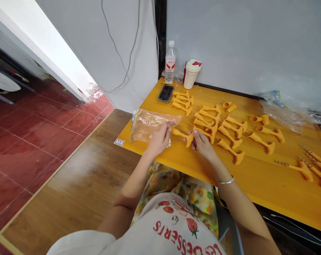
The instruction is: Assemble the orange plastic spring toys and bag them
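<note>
A clear plastic bag [147,125] lies on the yellow table's left part, and my left hand [160,137] pinches its right edge. An orange horn-shaped piece [179,133] points its narrow end toward the bag's edge; my right hand [201,142] holds it by the wide, curved end. Right of my right hand, several similar orange pieces [231,150] lie in rows. Farther right are orange pieces with metal spiral bits [295,167].
Behind stand a water bottle [170,63] and a white lidded cup [191,75], near a dark phone [166,93]. More clear bags [282,109] lie at the back right. A number label [119,142] marks the table's left corner.
</note>
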{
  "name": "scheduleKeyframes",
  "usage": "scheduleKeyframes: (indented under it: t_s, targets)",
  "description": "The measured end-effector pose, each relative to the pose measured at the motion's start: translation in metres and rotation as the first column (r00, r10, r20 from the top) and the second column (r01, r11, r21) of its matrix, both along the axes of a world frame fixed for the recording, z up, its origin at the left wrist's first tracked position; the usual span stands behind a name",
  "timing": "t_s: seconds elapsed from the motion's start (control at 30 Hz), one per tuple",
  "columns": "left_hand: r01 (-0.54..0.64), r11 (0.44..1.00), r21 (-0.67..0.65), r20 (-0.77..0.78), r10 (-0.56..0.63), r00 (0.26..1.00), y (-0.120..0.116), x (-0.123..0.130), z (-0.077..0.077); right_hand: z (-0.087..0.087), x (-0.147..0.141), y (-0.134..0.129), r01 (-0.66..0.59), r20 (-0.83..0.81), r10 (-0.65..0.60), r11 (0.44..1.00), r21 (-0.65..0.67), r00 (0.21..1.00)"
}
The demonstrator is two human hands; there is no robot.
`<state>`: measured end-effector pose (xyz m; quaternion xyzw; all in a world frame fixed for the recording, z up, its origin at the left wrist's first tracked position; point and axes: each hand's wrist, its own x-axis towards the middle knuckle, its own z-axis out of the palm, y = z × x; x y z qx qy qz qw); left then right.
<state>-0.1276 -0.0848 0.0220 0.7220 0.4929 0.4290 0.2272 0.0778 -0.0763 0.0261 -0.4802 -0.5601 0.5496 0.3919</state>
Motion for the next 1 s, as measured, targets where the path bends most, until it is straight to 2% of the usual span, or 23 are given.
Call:
scheduleKeyframes:
  t_s: [0.1, 0.2, 0.37, 0.47, 0.57, 0.67, 0.73, 0.9, 1.0]
  targets:
    - [0.105, 0.993, 0.051, -0.094, -0.100, 0.991, -0.002, 0.006, 0.002, -0.005, -0.012, 0.002, 0.016, -0.107, -0.028, 0.993, -0.115, 0.994]
    - [0.135, 0.989, 0.054, -0.113, -0.128, 0.985, -0.003, 0.004, 0.002, -0.010, -0.017, 0.003, 0.050, -0.187, -0.084, 0.982, -0.180, 0.979]
    - [0.143, 0.986, 0.088, -0.123, -0.132, 0.984, -0.002, -0.006, 0.003, -0.011, -0.015, 0.007, 0.157, -0.273, -0.207, 0.969, -0.193, 0.939]
    - [0.119, 0.987, 0.109, -0.093, -0.109, 0.990, -0.003, -0.006, 0.002, -0.011, -0.015, 0.008, 0.183, -0.263, -0.226, 0.967, -0.178, 0.938]
    - [0.039, 0.993, 0.113, -0.003, -0.039, 0.999, -0.002, -0.003, -0.002, -0.013, -0.018, 0.006, 0.162, -0.194, -0.182, 0.980, -0.116, 0.964]
    - [0.021, 0.994, 0.106, 0.083, -0.030, 0.996, -0.001, 0.001, -0.004, -0.017, -0.023, 0.003, 0.053, -0.059, -0.056, 0.997, -0.049, 0.997]
    - [0.071, 0.993, 0.093, 0.106, -0.081, 0.991, -0.002, 0.005, -0.003, -0.021, -0.026, 0.001, -0.003, -0.033, 0.002, 0.999, -0.036, 0.999]
    - [0.226, 0.971, 0.076, 0.085, -0.232, 0.969, -0.014, 0.021, 0.008, -0.030, -0.036, 0.003, -0.046, -0.131, 0.032, 0.993, -0.111, 0.991]
    - [0.274, 0.956, 0.103, 0.085, -0.283, 0.955, -0.021, 0.031, 0.011, -0.033, -0.040, 0.005, -0.099, -0.024, 0.098, 0.995, -0.032, 0.995]
